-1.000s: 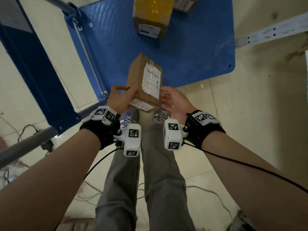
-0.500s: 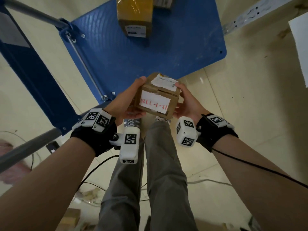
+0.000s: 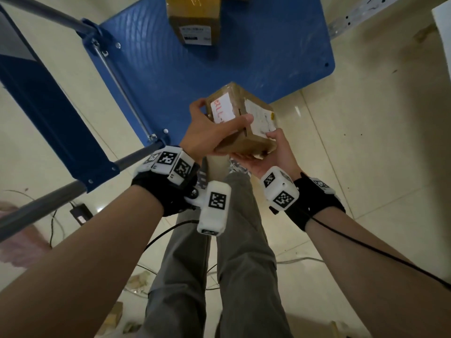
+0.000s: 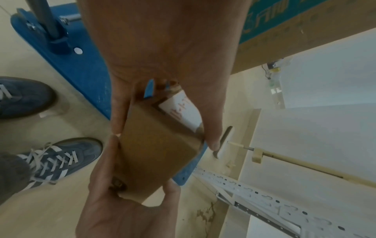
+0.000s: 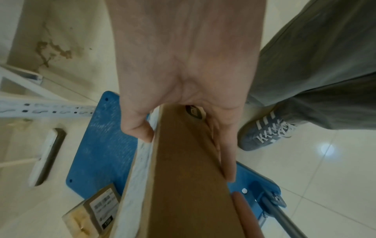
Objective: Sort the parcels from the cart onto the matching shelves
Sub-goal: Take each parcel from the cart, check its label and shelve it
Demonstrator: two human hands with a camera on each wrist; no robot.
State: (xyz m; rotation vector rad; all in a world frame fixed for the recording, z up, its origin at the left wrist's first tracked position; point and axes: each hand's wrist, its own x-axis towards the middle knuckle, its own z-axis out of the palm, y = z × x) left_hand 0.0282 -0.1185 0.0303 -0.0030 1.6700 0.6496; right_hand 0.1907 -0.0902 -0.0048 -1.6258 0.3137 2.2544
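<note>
The small cardboard parcel [image 3: 240, 119] is off the blue cart [image 3: 268, 57] and held in the air just in front of the cart's near edge, above the person's shoes. A second ago it stood upright at that near edge with its shipping label facing up; half a second ago it was lifted with the red handwritten tag turned toward the head camera. Now it is rolled further, so the tag [image 3: 222, 110] faces up and to the left and the printed label [image 3: 261, 120] faces right.

The left hand [image 3: 210, 135] grips the parcel from above, thumb on the far side and fingers curled over the tag face. The right hand [image 3: 271, 152] cradles it from below on the side away from the cart, its thumb pinching the label face and its fingers flat under the bottom. Both hands have hold of the parcel; neither is free.

The turning reads as a check of the code, which suggests the shelf is being chosen and the carry comes next. A white perforated shelf upright [image 4: 264, 194] shows beyond the cart's right corner in the left wrist view. At least one taped parcel [image 3: 194, 19] remains on the cart's far end, so sorting is unfinished.
</note>
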